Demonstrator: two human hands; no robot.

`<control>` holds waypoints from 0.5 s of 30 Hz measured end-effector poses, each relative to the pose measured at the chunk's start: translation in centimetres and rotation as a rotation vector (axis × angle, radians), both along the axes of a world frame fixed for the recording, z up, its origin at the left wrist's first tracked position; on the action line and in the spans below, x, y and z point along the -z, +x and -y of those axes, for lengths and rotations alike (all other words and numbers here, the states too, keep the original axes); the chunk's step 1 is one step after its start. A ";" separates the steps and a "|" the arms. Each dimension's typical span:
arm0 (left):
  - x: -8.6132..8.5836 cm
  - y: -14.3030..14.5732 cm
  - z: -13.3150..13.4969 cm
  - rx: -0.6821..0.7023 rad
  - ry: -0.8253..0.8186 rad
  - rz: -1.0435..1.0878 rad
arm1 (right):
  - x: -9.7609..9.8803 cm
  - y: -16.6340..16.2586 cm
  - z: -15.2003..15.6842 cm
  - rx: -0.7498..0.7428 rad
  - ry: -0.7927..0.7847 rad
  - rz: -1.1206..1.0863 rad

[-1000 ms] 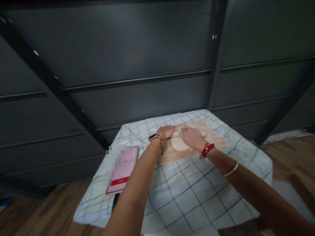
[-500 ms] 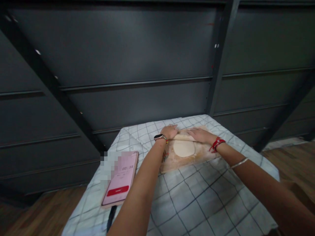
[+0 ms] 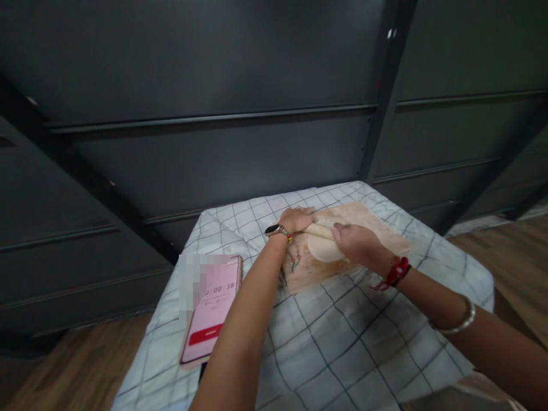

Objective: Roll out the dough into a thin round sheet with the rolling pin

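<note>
A pale round of dough [image 3: 320, 249] lies on a wooden board [image 3: 377, 231] set on a checked cloth. A wooden rolling pin [image 3: 320, 230] lies across the dough's far side. My left hand [image 3: 295, 219] rests palm down on the pin's left end, fingers curled over it. My right hand [image 3: 359, 242] presses on the pin's right part and covers part of the dough. A watch sits on my left wrist; a red thread band and a metal bangle are on my right arm.
A pink phone [image 3: 213, 310] showing a timer lies on the checked cloth [image 3: 342, 354] at my left. Dark metal panels and slanted beams [image 3: 385, 91] rise just behind the table. Wooden floor [image 3: 505, 240] shows at both sides.
My hands have drawn the rolling pin back toward me over the dough, after pushing it to the far edge. The phone timer has advanced. The view shifted slightly.
</note>
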State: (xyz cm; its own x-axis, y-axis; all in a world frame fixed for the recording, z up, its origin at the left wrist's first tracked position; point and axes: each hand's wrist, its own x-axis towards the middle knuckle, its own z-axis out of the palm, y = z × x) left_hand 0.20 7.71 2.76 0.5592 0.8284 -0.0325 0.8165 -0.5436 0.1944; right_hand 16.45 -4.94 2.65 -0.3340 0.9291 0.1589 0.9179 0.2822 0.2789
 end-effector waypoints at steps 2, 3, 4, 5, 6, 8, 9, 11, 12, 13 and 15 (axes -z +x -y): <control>0.0 -0.1 0.2 0.013 0.006 0.000 | -0.1 -1.3 0.9 0.154 0.029 -0.063; 0.0 -0.2 0.3 0.025 0.015 -0.003 | -0.1 -2.0 1.2 0.219 0.046 -0.090; -0.1 -0.3 0.4 0.039 0.029 -0.008 | 0.0 -2.7 1.6 0.271 0.064 -0.108; -0.1 -0.4 0.5 0.055 0.042 -0.014 | 0.0 -3.3 1.9 0.307 0.082 -0.114; -0.1 -0.4 0.5 0.071 0.054 -0.020 | 0.1 -3.9 2.2 0.333 0.097 -0.109; 0.0 -0.6 0.6 0.100 0.069 -0.032 | 0.2 -5.0 2.9 0.367 0.122 -0.073; 0.1 -0.7 0.5 0.110 0.072 -0.040 | 0.3 -5.4 3.2 0.376 0.133 -0.045; 0.4 -0.8 0.3 0.114 0.085 -0.059 | 0.5 -6.4 4.0 0.373 0.154 0.021; 0.6 -0.9 0.2 0.110 0.097 -0.066 | 0.6 -6.8 4.3 0.365 0.165 0.053; 0.8 -1.0 0.0 0.105 0.107 -0.067 | 0.8 -7.2 4.6 0.355 0.176 0.082; 1.5 -1.1 -0.3 0.094 0.113 -0.009 | 1.3 -8.0 5.0 0.345 0.199 0.123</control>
State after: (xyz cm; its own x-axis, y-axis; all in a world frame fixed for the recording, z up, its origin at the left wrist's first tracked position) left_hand -0.86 8.04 1.31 0.6350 0.7707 0.0527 0.7621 -0.6361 0.1207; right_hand 8.43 -9.94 1.34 -0.0360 0.9450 0.3251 0.9056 -0.1067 0.4104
